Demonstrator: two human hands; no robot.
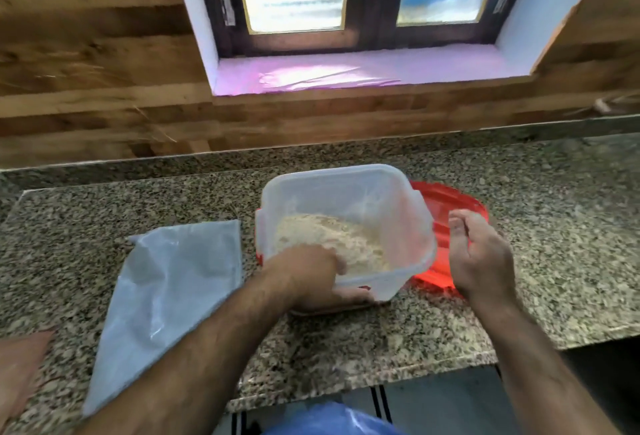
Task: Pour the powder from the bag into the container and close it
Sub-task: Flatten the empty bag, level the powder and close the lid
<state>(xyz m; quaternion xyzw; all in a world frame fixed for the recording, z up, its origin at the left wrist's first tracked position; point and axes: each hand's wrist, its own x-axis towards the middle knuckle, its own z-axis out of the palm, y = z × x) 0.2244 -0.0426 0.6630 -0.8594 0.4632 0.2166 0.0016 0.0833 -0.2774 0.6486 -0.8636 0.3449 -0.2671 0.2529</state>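
A clear plastic container [349, 189] stands on the granite counter, tilted slightly, with pale beige powder [322, 237] heaped in its bottom. My left hand [308, 279] grips the container's near wall, fingers over the rim and thumb underneath. A red lid [446, 213] lies flat on the counter just right of the container, partly hidden behind it. My right hand [474, 254] hovers above the lid with loosely curled fingers, holding nothing. The flattened translucent bag [173, 289] lies on the counter to the left.
The granite counter [554, 261] ends at a front edge near me, with a step down at the right. A wood-panelled wall and a window [346, 2] with a pink sill stand behind. A tan object [17, 365] shows at the far left edge.
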